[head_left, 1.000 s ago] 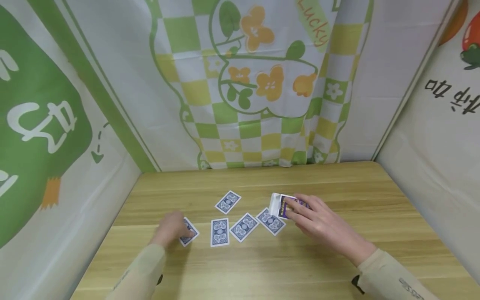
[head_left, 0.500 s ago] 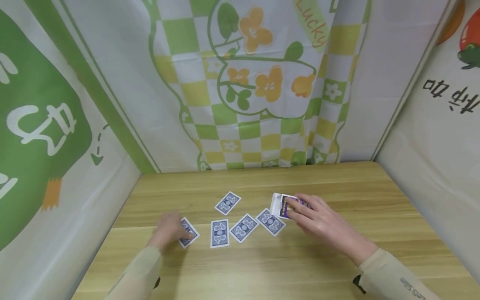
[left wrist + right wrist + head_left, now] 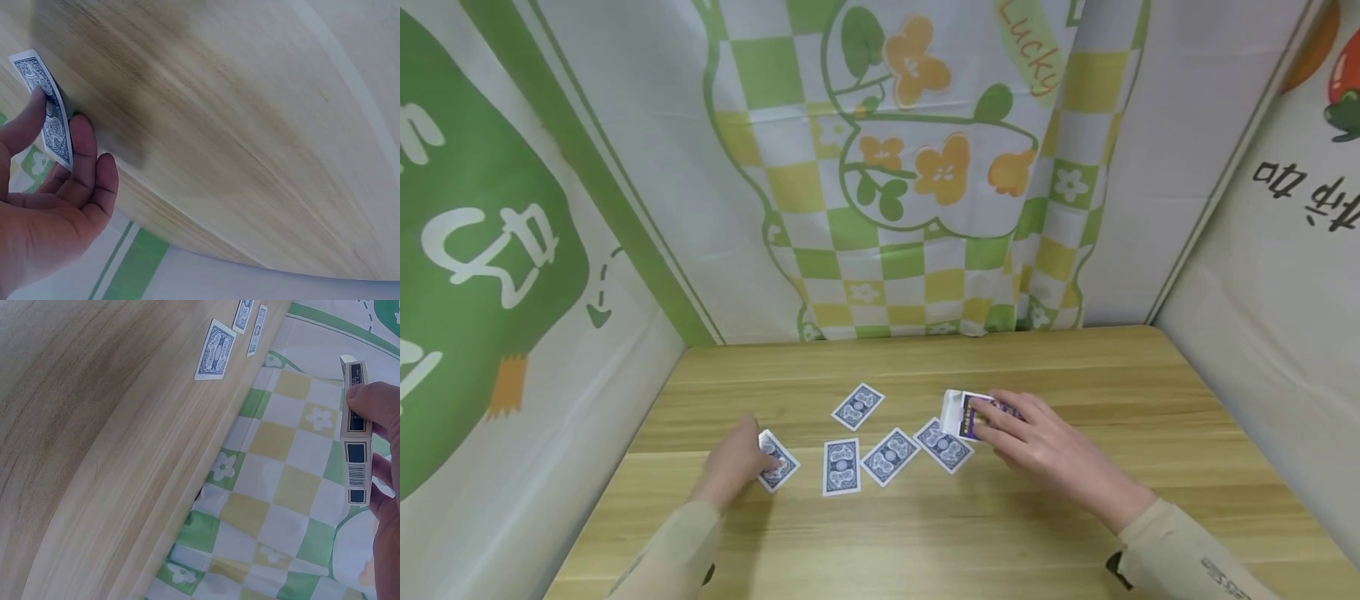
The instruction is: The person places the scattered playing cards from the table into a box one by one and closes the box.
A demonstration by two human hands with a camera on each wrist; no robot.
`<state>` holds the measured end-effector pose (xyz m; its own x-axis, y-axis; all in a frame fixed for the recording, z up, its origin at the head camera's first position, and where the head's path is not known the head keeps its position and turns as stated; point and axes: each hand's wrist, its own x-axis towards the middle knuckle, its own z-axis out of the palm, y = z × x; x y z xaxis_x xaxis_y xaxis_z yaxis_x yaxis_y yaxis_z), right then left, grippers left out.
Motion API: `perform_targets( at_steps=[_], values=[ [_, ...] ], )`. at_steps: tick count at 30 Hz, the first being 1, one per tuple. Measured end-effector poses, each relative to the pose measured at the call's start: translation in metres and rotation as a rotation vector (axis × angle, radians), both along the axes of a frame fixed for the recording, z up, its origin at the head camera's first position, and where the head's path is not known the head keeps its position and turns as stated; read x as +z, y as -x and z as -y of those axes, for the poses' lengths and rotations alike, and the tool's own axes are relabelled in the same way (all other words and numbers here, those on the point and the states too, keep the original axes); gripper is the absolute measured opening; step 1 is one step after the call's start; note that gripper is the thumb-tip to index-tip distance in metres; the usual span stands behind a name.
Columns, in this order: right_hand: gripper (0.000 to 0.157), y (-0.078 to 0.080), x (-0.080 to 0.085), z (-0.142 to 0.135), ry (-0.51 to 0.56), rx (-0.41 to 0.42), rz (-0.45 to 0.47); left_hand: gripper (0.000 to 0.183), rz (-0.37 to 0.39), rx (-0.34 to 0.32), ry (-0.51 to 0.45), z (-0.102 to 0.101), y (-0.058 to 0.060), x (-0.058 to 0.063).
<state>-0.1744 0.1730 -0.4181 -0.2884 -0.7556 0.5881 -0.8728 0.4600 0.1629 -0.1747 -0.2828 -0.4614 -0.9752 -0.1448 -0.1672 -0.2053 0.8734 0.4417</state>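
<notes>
In the head view my left hand [image 3: 730, 460] pinches a blue-backed playing card [image 3: 780, 465] at the left of the spread. Its thumb lies on the patterned back, with fingers behind, and the card [image 3: 39, 72] bends slightly in the left wrist view. My right hand [image 3: 1037, 442] grips a small purple card box [image 3: 967, 419] with its white flap end pointing left. The right wrist view shows the thumb on one narrow side of the box [image 3: 357, 453], above a barcode. Part of the box is hidden by the fingers.
Several more cards lie back up on the wooden table [image 3: 910, 533]: one card [image 3: 857, 407] farther back, an upright card [image 3: 841, 467], a slanted card [image 3: 891, 457], and a card [image 3: 942, 447] partly overlapped by the box. A checked cloth [image 3: 898, 258] hangs behind the table.
The left hand has drawn slightly leftward and turned, so more of its card shows, and the card's far corner now catches light. The right hand and box stay about where they were.
</notes>
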Motion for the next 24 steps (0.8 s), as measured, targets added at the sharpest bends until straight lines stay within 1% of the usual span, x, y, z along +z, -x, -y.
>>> perform_targets(
  at_steps=[3, 8, 12, 14, 17, 22, 24],
  values=[
    [0.046, 0.0, 0.0, 0.0, 0.001, 0.004, -0.009, 0.044, -0.022, -0.007, -0.005, 0.004, 0.001, -0.002],
    [0.046, 0.0, 0.0, 0.0, 0.0, 0.003, 0.005, 0.031, -0.007, 0.003, -0.006, 0.009, 0.003, -0.001],
    [0.046, 0.0, -0.001, -0.001, -0.006, 0.003, 0.007, 0.02, -0.044, -0.007, -0.001, 0.014, 0.005, 0.001],
    [0.047, 0.0, -0.002, -0.001, -0.012, -0.001, 0.005, 0.017, -0.072, -0.02, -0.027, 0.016, 0.006, 0.003],
    [0.047, 0.0, -0.002, -0.002, -0.02, -0.005, -0.001, 0.015, -0.094, -0.04, -0.071, 0.019, 0.007, 0.007],
    [0.047, 0.0, -0.002, -0.002, -0.014, 0.005, -0.003, 0.02, -0.077, -0.06, -0.169, 0.022, 0.007, 0.017],
    [0.047, 0.0, -0.001, -0.002, -0.012, 0.01, -0.001, 0.022, -0.06, -0.056, -0.223, 0.023, 0.006, 0.022]
  ],
)
